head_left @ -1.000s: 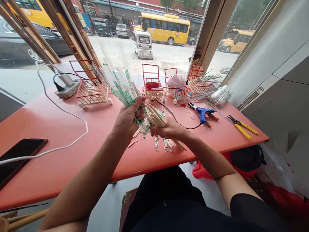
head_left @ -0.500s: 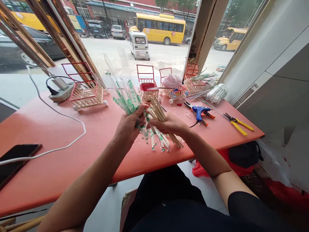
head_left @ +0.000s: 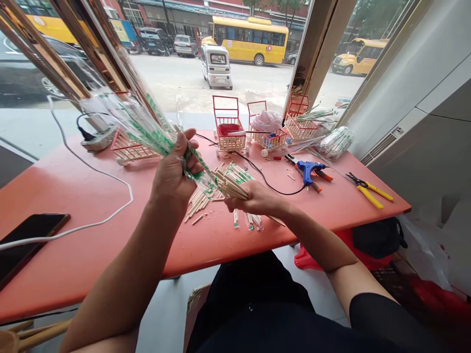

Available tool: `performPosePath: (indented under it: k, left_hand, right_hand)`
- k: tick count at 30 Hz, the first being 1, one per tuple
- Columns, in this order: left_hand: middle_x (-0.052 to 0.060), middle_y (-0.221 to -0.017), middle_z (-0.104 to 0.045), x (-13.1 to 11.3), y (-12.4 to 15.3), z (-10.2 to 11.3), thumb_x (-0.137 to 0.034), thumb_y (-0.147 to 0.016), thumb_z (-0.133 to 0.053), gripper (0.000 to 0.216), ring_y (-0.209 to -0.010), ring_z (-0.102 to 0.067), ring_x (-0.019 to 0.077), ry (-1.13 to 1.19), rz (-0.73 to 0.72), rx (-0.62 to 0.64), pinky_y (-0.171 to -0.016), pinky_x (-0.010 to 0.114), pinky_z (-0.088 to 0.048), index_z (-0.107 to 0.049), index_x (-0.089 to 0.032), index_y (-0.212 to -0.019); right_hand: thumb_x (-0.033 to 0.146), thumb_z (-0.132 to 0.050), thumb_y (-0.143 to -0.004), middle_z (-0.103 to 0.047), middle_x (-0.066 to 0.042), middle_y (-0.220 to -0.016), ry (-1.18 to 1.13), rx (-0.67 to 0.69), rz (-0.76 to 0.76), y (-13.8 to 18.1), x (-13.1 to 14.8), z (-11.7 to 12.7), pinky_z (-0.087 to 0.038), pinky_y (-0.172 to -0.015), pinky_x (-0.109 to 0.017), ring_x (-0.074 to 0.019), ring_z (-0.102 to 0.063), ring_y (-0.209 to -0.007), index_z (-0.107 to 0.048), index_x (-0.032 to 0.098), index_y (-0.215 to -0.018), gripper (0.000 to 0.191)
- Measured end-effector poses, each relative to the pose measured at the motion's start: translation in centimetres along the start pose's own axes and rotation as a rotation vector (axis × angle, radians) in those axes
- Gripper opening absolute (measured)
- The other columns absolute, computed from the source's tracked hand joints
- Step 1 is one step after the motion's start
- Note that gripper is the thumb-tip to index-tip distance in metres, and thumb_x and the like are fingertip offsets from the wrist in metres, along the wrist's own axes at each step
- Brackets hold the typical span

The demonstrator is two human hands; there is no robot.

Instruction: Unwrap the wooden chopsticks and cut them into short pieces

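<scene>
My left hand [head_left: 171, 176] is closed around a bunch of clear plastic chopstick wrappers [head_left: 142, 128] with green print, which fan out up and to the left. In my right hand [head_left: 263, 198] is a bundle of bare wooden chopsticks [head_left: 231, 185], its ends pointing toward the left hand. The lower ends of the wrappers hang close to these chopsticks; whether they touch I cannot tell. Under and behind the hands, cut wooden sticks [head_left: 198, 202] and wrapped chopsticks [head_left: 253, 220] lie on the pink table [head_left: 147, 255], among small crumbs.
Small stick-built carts [head_left: 230, 142] stand along the window side, one partly behind the wrappers. On the right lie a blue glue gun [head_left: 311, 169] with its black cord, yellow-handled pliers [head_left: 370, 191] and a wrapped bundle [head_left: 335, 142]. A phone [head_left: 33, 235] and white cable [head_left: 121, 184] are left.
My left hand has moved left with the wrappers, away from my right hand, and the wrappers now lean left. The chopstick bundle has tipped lower. Loose sticks on the table have come into view.
</scene>
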State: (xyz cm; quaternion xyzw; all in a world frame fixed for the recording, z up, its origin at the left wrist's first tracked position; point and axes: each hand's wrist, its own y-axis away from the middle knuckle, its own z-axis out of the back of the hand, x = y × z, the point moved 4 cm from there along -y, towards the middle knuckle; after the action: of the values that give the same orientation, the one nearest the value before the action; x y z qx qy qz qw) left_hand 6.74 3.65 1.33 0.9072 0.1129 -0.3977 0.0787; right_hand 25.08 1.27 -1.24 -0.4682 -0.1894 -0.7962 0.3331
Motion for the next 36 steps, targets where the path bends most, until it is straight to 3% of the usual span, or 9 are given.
performPosePath:
  k: [3, 9, 13, 16, 18, 20, 23, 29, 36]
  left_hand:
    - [-0.005, -0.064, -0.055, -0.1, 0.0, 0.0, -0.015, -0.111, -0.067, 0.034, -0.046, -0.03, 0.0027, 0.031, -0.034, 0.015, -0.04, 0.015, -0.028, -0.074, -0.017, -0.077]
    - [-0.006, -0.063, -0.056, 3.3, 1.9, -1.0, -0.019, -0.093, -0.091, 0.024, -0.046, -0.036, 0.0014, -0.027, -0.003, 0.04, -0.042, 0.013, -0.031, -0.073, -0.015, -0.078]
    - [-0.008, -0.057, -0.049, 4.5, 2.5, -1.0, -0.024, -0.087, -0.097, 0.027, -0.044, -0.038, 0.0019, -0.052, 0.036, 0.05, -0.041, 0.014, -0.032, -0.073, -0.014, -0.078]
    - [-0.006, -0.06, -0.056, 4.4, 2.3, -0.2, -0.026, -0.086, -0.097, 0.026, -0.045, -0.04, 0.002, -0.072, 0.045, 0.027, -0.042, 0.014, -0.032, -0.076, -0.013, -0.078]
    - [-0.004, -0.062, -0.06, 4.4, 2.4, 0.1, -0.026, -0.085, -0.095, 0.021, -0.047, -0.042, 0.0025, -0.123, 0.05, 0.043, -0.044, 0.014, -0.034, -0.08, -0.013, -0.079]
    - [-0.002, -0.062, -0.061, 4.7, 2.9, 0.1, -0.025, -0.082, -0.093, 0.016, -0.05, -0.047, 0.0041, -0.203, 0.062, 0.093, -0.047, 0.015, -0.037, -0.083, -0.013, -0.079]
    - [0.0, -0.063, -0.063, 5.6, 4.2, -0.6, -0.03, -0.077, -0.093, 0.018, -0.052, -0.048, 0.006, -0.363, 0.098, 0.202, -0.047, 0.018, -0.036, -0.086, -0.014, -0.08]
    - [0.001, -0.064, -0.062, 6.9, 5.9, -1.4, -0.046, -0.073, -0.096, 0.034, -0.052, -0.04, 0.007, -0.586, 0.119, 0.405, -0.046, 0.022, -0.028, -0.088, -0.014, -0.083]
    - [-0.004, -0.054, -0.046, 7.0, 5.7, -1.3, -0.049, -0.08, -0.089, 0.035, -0.048, -0.036, 0.0076, -0.65, 0.203, 0.568, -0.045, 0.022, -0.025, -0.082, -0.015, -0.076]
  right_hand:
    - [0.026, -0.069, -0.098, -0.066, 0.001, -0.069, -0.018, -0.013, -0.008, 0.0, -0.2, -0.2, -0.042, -0.067, -0.025, -0.0121, -0.058, -0.066, -0.071, 0.016, -0.073, 0.027]
    - [0.027, -0.068, -0.098, -0.061, 0.002, -0.068, -0.059, -0.12, -0.005, -0.2, -0.2, 0.1, -0.038, -0.064, -0.025, -0.0105, -0.052, -0.064, -0.069, 0.015, -0.073, 0.028]
    - [0.031, -0.07, -0.098, -0.057, 0.003, -0.066, -0.128, -0.093, -0.018, -0.1, -0.2, 0.7, -0.037, -0.061, -0.024, -0.0098, -0.049, -0.063, -0.073, 0.013, -0.078, 0.027]
    - [0.043, -0.08, -0.094, -0.047, 0.007, -0.06, -0.225, -0.097, -0.055, 0.5, -0.6, 2.2, -0.031, -0.052, -0.024, -0.0079, -0.041, -0.055, -0.078, 0.012, -0.089, 0.031]
    - [0.059, -0.088, -0.087, -0.037, 0.011, -0.056, -0.368, -0.196, -0.036, 1.0, -0.8, 3.8, -0.024, -0.046, -0.026, -0.0066, -0.032, -0.05, -0.078, 0.013, -0.095, 0.048]
    - [0.07, -0.089, -0.083, -0.031, 0.013, -0.056, -0.514, -0.31, 0.017, 1.3, -1.0, 5.2, -0.018, -0.044, -0.027, -0.0059, -0.025, -0.048, -0.076, 0.014, -0.101, 0.061]
    - [0.073, -0.091, -0.081, -0.029, 0.014, -0.057, -0.618, -0.422, 0.073, 1.3, -1.2, 6.2, -0.015, -0.043, -0.026, -0.0051, -0.021, -0.048, -0.074, 0.016, -0.106, 0.065]
    - [0.063, -0.098, -0.078, -0.029, 0.014, -0.054, -0.649, -0.569, 0.067, 0.8, -1.6, 6.1, -0.013, -0.042, -0.025, -0.0031, -0.021, -0.046, -0.057, 0.022, -0.078, 0.058]
    - [0.057, -0.094, -0.086, -0.031, 0.012, -0.056, -0.67, -0.768, 0.123, 1.7, -1.1, 7.4, -0.013, -0.043, -0.025, -0.0034, -0.02, -0.046, -0.07, 0.018, -0.083, 0.045]
